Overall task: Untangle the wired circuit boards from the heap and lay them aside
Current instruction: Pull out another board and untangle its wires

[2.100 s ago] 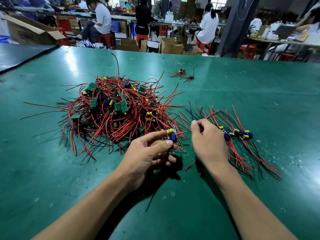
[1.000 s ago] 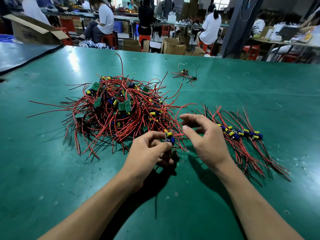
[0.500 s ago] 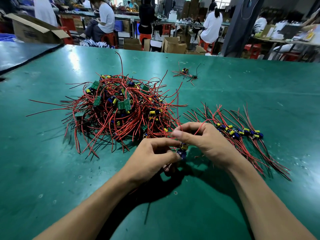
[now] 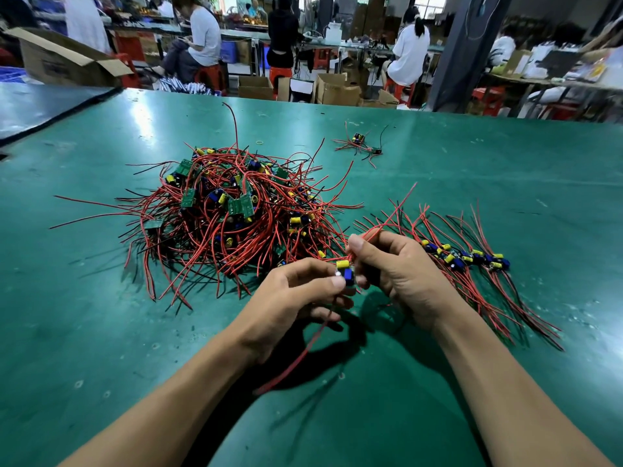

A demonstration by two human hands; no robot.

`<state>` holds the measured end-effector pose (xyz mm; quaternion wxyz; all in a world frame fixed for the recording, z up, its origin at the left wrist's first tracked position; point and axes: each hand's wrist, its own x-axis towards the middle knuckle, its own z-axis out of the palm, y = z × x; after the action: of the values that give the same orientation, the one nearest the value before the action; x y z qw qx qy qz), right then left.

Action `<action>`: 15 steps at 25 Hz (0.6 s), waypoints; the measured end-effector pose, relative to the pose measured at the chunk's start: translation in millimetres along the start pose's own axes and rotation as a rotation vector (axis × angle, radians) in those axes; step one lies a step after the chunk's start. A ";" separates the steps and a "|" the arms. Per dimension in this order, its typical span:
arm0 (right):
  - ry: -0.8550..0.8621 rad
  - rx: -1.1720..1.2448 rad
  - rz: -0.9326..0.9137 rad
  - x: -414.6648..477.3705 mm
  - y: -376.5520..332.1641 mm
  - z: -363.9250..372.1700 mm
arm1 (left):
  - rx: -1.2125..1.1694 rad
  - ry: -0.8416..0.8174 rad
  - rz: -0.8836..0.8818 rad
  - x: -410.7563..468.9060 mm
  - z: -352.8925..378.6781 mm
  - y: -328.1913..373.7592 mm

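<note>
Circuit board [image 4: 346,273], one: pinched in left hand [image 4: 290,299] fingers [image 4: 308,266]; right hand [image 4: 403,278] grips its red wires [image 4: 391,214] (seemingly clear of the heap [image 4: 232,214]). Draw wires straight, lay beside sorted row [image 4: 467,257].

Table [image 4: 101,315]: everything here lies on it, with the hands above it.
Heap [image 4: 229,217]: left of centre, just beyond the left hand [image 4: 290,298].
Sorted row [image 4: 472,261]: right of the heap, behind and beside the right hand [image 4: 401,274], boards side by side.
Stray bundle [image 4: 359,144]: farther back, well apart from both piles.
Held board [image 4: 345,273]: between the two hands, pinched by the left.
Lead wires [image 4: 374,232]: just above that board, pinched by the right hand.
Trailing wire [image 4: 303,348]: hangs below the left hand toward the near edge.
Neighbouring table [image 4: 40,102]: far left, alongside.
Open carton [image 4: 67,62]: behind that neighbouring table.
Floor cartons [image 4: 333,89]: beyond the far edge, before the seated people.
Pillar [image 4: 468,45]: back right.
</note>
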<state>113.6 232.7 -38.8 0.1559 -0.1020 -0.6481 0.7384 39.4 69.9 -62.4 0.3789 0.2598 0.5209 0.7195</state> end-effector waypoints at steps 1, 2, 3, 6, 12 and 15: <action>-0.017 -0.002 0.000 -0.2 -0.1 1.2 | -0.025 -0.005 -0.016 0.4 -0.1 1.5; -0.034 -0.018 0.004 -1.1 -1.1 2.1 | -0.047 -0.012 -0.030 0.9 -0.1 2.9; -0.049 -0.050 0.003 -1.5 -1.4 2.4 | -0.062 -0.023 -0.037 1.0 0.1 3.3; -0.086 -0.131 0.003 -2.8 -0.6 4.2 | -0.062 -0.022 -0.034 0.8 1.6 0.6; 0.052 -0.155 -0.057 -1.5 2.5 10.2 | -0.044 0.058 0.013 2.3 5.6 -5.9; 0.189 -0.174 -0.091 1.3 5.9 11.5 | 0.006 0.076 0.002 4.0 8.1 -7.1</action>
<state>107.8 221.9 -43.0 0.2399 -0.1547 -0.6962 0.6586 45.2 78.9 -66.6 0.3574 0.2340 0.5365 0.7278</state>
